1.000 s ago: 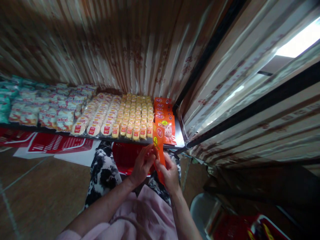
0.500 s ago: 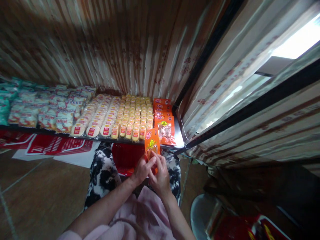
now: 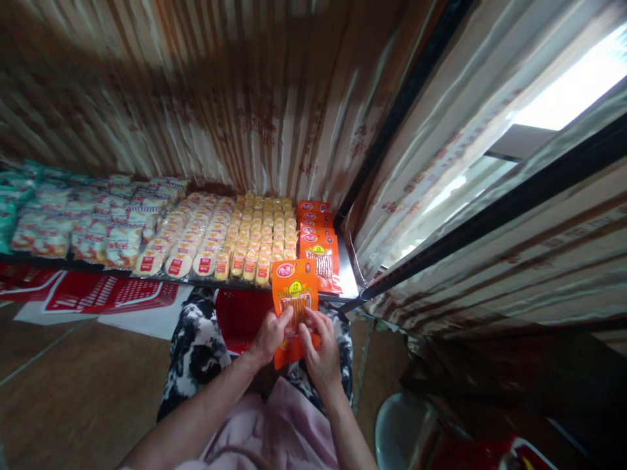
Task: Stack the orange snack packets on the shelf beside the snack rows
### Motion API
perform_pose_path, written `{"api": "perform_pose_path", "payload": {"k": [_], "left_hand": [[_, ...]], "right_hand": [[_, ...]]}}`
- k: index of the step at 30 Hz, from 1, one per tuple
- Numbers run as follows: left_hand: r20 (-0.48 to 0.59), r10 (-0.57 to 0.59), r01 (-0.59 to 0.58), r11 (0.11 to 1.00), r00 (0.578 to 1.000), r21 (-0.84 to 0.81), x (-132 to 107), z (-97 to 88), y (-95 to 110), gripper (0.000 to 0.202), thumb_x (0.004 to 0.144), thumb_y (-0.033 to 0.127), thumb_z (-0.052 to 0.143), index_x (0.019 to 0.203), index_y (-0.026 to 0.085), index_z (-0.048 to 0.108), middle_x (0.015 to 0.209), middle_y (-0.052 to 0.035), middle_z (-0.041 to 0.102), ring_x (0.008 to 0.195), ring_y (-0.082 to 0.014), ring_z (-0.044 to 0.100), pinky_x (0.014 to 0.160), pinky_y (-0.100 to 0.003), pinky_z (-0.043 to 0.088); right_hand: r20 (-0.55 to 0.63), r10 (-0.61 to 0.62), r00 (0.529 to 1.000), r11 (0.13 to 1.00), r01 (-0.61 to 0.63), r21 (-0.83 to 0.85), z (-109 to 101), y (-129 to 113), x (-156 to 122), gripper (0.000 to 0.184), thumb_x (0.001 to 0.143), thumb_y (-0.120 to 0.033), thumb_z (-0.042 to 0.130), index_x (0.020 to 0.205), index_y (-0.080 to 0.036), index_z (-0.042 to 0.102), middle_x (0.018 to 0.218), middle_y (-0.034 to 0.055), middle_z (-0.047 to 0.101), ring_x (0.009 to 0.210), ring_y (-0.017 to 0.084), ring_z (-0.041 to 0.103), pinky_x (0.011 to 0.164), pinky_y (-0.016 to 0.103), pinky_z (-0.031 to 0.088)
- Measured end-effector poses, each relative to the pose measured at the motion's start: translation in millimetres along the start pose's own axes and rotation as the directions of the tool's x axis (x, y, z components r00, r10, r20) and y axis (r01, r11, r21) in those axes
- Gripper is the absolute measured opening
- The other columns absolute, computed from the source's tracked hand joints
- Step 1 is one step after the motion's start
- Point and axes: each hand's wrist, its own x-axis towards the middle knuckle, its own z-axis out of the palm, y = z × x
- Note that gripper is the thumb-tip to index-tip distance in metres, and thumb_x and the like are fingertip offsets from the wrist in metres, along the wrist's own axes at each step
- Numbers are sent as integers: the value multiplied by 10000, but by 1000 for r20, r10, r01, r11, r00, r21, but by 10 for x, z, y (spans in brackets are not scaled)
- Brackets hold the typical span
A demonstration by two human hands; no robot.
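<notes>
An orange snack packet point(image 3: 294, 294) with a clear window showing brown sticks is held upright over my lap. My left hand point(image 3: 272, 334) grips its left side, thumb on the front. On the right side, my right hand point(image 3: 319, 339) pinches the packet, its fingertips at the window's edge. Just behind, similar orange packets point(image 3: 319, 251) lie overlapped in a row at the right end of the shelf point(image 3: 349, 261). Beside them stand rows of small yellow wrapped cakes point(image 3: 264, 225).
Further left on the shelf are rows of round wrapped biscuits point(image 3: 179, 261), white bags point(image 3: 122, 241) and green bags point(image 3: 7, 222). Red baskets point(image 3: 115, 290) sit beneath. A dark metal post point(image 3: 392, 124) rises at the shelf's right end. A pale round tub point(image 3: 399, 424) is at lower right.
The packet has turned from a slanted angle to face me, and its whole front shows. My hands have moved apart to its two sides.
</notes>
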Motion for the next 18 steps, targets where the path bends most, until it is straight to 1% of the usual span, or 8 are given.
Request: {"api": "perform_pose_path", "payload": {"k": [3,5,6,8,10,12,14,18], "left_hand": [[31,-13,15,997,999,-77,12,13,-35,458,756,491,642,1019,117,670,981,-90,719,945,-254,662,850,-350,508],[47,-42,47,991,998,-126,6,28,-34,481,740,497,657,1024,109,661,948,-91,722,899,-254,673,816,-354,520],[50,-59,65,988,997,-142,3,36,-30,485,732,499,664,1014,105,660,922,-91,724,869,-254,678,794,-354,524],[42,-83,88,985,996,-147,4,49,-29,468,721,494,674,977,102,664,874,-87,723,830,-249,681,766,-350,527],[32,-95,99,988,995,-121,21,60,-43,433,719,482,675,932,105,669,836,-80,718,819,-244,678,750,-339,527],[24,-99,101,991,995,-86,55,69,-72,396,718,465,671,889,108,669,807,-74,710,823,-241,672,739,-327,524],[3,-94,94,995,996,-40,94,76,-112,350,714,426,670,862,108,659,791,-70,700,835,-239,664,740,-321,520],[-12,-16,17,998,1000,62,153,86,-203,251,724,293,632,914,128,633,887,-64,690,910,-220,637,800,-319,506]], "right_hand": [[-131,126,983,991,-130,-22,-31,179,21,417,828,-455,545,1145,-190,594,1123,126,580,983,235,582,821,418,532],[-145,208,967,978,-210,7,-62,279,28,520,783,-503,578,1186,-175,566,1166,139,583,1020,251,586,847,425,523],[-124,252,960,968,-250,27,-81,313,30,554,764,-520,591,1192,-171,562,1168,138,597,1027,255,594,855,418,519],[-24,339,941,939,-336,72,-121,347,29,551,738,-546,606,1143,-173,595,1095,113,655,984,255,627,832,387,524],[104,409,907,898,-420,129,-156,350,18,492,724,-569,607,1029,-185,642,944,69,705,860,242,660,744,349,537],[176,448,877,861,-476,180,-180,346,0,440,716,-590,602,898,-193,660,776,28,702,715,219,655,631,313,529],[150,468,871,847,-490,208,-193,353,-19,421,706,-607,601,797,-199,650,665,3,669,619,197,626,548,285,504],[-19,463,886,874,-453,178,-225,385,-24,439,681,-628,610,727,-193,646,607,-1,647,566,184,604,495,265,478]]}}
